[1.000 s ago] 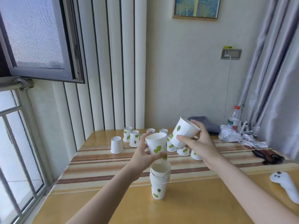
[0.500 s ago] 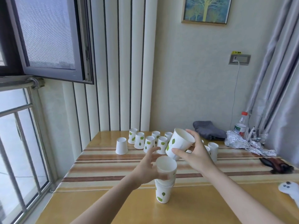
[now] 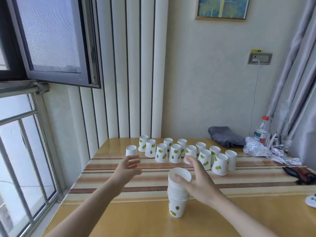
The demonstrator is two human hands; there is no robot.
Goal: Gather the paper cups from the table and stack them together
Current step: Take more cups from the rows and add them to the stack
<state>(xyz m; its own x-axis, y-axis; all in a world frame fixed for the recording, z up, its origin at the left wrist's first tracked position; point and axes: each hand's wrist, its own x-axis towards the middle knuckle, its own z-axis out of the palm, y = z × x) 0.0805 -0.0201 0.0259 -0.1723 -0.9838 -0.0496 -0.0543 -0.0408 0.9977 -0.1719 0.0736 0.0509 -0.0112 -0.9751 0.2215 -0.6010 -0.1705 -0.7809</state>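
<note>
Now | both hands spread and holding nothing; left hand (image 3: 128, 165) reaches toward the upturned cups (image 3: 174, 152) on the counter (image 3: 136, 216); right hand (image 3: 196, 178) beside the stack (image 3: 177, 195) | advice: lift one cup by its wall; nest it squarely

Grey folded cloth (image 3: 226, 136), plastic bottle (image 3: 261, 130), crumpled foil (image 3: 261, 150), framed picture (image 3: 222, 7), wall socket (image 3: 259, 58)

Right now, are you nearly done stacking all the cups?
Not nearly. One stack of cups stands upright at the near side of the table. Both hands are empty: the right hand is beside the stack's top, the left hand reaches out. About fourteen upside-down cups wait in rows behind.
</note>
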